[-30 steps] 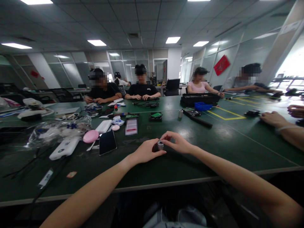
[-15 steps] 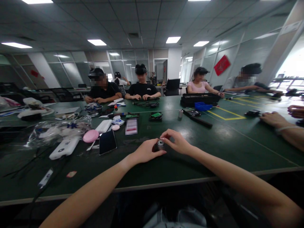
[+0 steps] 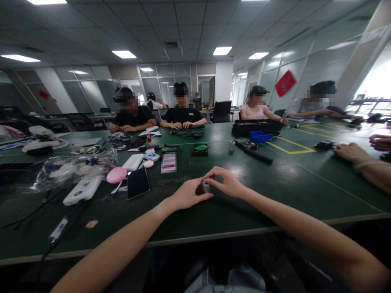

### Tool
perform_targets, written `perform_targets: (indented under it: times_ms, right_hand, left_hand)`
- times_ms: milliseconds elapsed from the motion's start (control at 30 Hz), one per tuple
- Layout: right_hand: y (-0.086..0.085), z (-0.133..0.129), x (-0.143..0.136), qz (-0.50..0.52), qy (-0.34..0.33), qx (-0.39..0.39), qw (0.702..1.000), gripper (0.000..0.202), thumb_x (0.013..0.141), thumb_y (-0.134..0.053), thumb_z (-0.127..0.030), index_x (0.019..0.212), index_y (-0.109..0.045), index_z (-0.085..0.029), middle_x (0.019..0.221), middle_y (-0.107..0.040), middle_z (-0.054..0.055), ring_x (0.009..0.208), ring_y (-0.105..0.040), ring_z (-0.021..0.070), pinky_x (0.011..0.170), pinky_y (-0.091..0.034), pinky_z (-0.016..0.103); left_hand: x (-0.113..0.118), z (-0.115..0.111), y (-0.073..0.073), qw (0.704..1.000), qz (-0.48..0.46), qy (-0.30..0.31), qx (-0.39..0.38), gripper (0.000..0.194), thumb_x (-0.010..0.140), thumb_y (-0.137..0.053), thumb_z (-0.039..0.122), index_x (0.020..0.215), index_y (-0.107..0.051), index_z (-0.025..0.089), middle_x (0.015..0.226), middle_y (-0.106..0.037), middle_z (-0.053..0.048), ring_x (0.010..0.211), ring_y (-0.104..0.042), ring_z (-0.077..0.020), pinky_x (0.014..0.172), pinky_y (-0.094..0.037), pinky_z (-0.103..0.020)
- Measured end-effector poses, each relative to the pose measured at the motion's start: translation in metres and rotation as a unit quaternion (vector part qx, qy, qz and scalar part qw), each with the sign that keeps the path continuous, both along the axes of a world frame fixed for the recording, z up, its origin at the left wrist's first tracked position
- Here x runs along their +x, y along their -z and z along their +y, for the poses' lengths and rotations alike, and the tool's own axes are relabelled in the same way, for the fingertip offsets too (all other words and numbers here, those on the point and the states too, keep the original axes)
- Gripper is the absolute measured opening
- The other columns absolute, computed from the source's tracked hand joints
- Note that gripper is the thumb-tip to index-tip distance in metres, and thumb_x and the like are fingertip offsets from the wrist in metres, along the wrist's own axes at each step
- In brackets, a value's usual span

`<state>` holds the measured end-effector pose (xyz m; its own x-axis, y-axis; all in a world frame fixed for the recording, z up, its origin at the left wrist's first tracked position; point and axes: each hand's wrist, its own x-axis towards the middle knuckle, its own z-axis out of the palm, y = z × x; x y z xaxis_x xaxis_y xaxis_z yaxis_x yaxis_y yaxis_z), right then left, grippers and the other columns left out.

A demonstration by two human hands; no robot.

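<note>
A small silver metal cylinder [image 3: 206, 188], with dark openings in its top face, stands upright on the green table in front of me. My left hand [image 3: 187, 194] is curled around its left side, thumb in front and fingers behind. Over the cylinder's top, the thumb and index finger of my right hand [image 3: 224, 182] are pinched together at the rim. Anything between those right fingertips is too small to make out. Farther back stands a similar silver cylinder [image 3: 232, 146], near a circuit-board part [image 3: 246, 143] and a long dark bar [image 3: 258, 156].
Left of my hands lie a black phone [image 3: 138, 183], a pink round case [image 3: 116, 175], a white power bank [image 3: 83, 190] and clear plastic bags. A blue tray [image 3: 261, 136] sits farther back. Co-workers sit across; another person's hand [image 3: 348, 153] rests at the right.
My right thumb and fingertips have shifted slightly left and down over the top of the cylinder, covering more of it. My left hand keeps its place around it.
</note>
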<state>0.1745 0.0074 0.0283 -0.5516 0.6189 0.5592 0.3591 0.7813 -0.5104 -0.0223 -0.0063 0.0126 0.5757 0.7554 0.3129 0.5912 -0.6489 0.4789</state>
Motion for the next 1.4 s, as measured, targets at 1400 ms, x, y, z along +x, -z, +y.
perform_targets:
  times_ms: [1400]
  right_hand:
    - [0.008,0.003,0.003,0.059,-0.027,0.017,0.998,0.017,0.081,-0.065,-0.029,0.094,-0.073,-0.024,0.088,-0.072,0.005,0.084,-0.065,0.0172,0.077,-0.052,0.03]
  left_hand:
    - [0.0,0.001,0.002,1.0,0.0,0.007,0.011,0.042,0.079,-0.06,0.053,0.099,-0.06,0.015,0.084,-0.063,-0.004,0.07,-0.056,-0.017,0.06,-0.04,-0.025]
